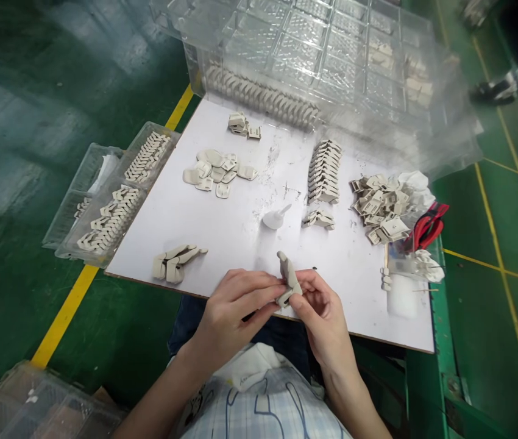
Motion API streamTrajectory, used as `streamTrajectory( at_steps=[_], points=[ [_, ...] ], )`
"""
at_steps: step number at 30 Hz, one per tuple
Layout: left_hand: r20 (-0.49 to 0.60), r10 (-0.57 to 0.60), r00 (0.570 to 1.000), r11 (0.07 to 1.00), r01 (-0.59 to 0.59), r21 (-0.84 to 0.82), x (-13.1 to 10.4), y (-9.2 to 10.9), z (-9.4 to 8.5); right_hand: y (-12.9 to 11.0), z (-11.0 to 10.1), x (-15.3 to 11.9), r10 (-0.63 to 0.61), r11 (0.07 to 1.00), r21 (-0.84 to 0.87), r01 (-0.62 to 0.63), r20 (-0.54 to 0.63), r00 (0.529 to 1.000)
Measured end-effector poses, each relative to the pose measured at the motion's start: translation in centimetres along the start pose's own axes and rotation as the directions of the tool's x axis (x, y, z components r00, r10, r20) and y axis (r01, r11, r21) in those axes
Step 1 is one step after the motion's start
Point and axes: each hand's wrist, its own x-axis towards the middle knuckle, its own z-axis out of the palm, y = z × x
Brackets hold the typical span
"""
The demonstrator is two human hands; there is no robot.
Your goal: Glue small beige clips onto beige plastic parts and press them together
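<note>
Between both hands, over the front edge of the white board point(241, 238), is a bent beige plastic part point(289, 277), tilted upright. My left hand point(243, 305) pinches its lower left side with the fingertips. From the other side my right hand point(320, 305) grips it between thumb and curled fingers. Two or so similar bent plastic parts point(177, 263) lie together at the board's left front. Behind my hands stands a small white squeeze bottle point(275, 218) with a thin nozzle. A stacked row of bent parts point(324, 172) lies beyond it, with a shorter group point(318, 219) nearer me.
Flat beige pieces point(217, 171) lie at the left back, a heap of beige clips point(380, 204) at the right. Red-handled pliers point(427, 227) and a white container point(402, 296) sit by the right edge. Clear compartment trays point(305, 49) rise behind; another filled tray point(122, 201) stands left.
</note>
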Motion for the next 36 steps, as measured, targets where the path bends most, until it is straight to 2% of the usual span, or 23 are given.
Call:
streamTrajectory(
  at_steps=[2,5,7,10,15,19,24,28,32,34,36],
  points=[
    [-0.015,-0.004,1.0,0.999,0.004,0.048,0.2,0.3,0.2,0.0,0.3,-0.2,-0.002,1.0,-0.006,0.002,-0.012,1.0],
    [-0.139,-0.026,0.99,0.997,0.036,0.068,-0.1,0.6,0.8,-0.4,1.1,-0.7,-0.022,0.998,-0.057,0.021,-0.026,0.999],
    [-0.223,-0.051,0.973,0.998,0.059,0.026,-0.6,0.6,1.3,-0.6,1.6,-0.9,-0.063,0.992,-0.112,0.057,-0.046,0.997],
    [-0.258,-0.122,0.958,0.992,0.106,-0.073,-1.2,0.5,1.5,-1.0,2.2,-1.0,-0.136,0.976,-0.182,0.122,-0.069,0.988],
    [-0.237,-0.206,0.949,0.973,0.173,-0.151,-1.6,0.8,1.1,-1.1,2.5,-1.1,-0.174,0.963,-0.215,0.162,-0.04,0.984],
    [-0.211,-0.185,0.96,0.972,0.147,-0.186,-1.9,0.8,0.8,-1.2,2.4,-1.6,-0.175,0.952,-0.259,0.165,-0.014,0.984],
    [-0.164,-0.141,0.976,0.978,0.112,-0.176,-2.1,0.4,0.4,-1.2,2.2,-1.5,-0.108,0.958,-0.265,0.107,0.013,0.994],
    [-0.15,-0.085,0.985,0.996,0.087,0.005,-1.7,0.2,-0.2,-1.0,1.4,-0.5,-0.021,0.951,-0.305,0.047,0.089,0.996],
    [-0.016,0.062,0.998,0.97,-0.057,0.235,-1.4,0.6,-1.1,-1.4,0.7,0.2,-0.17,0.885,-0.428,0.183,0.069,0.983],
    [0.047,0.092,0.995,0.954,-0.102,0.283,-1.6,1.0,-2.0,-1.7,0.8,0.5,-0.163,0.841,-0.509,0.184,0.086,0.983],
    [0.047,0.073,0.996,0.931,-0.085,0.354,-2.4,1.2,-3.2,-1.9,1.2,1.0,-0.134,0.827,-0.533,0.181,0.125,0.983]
  ],
)
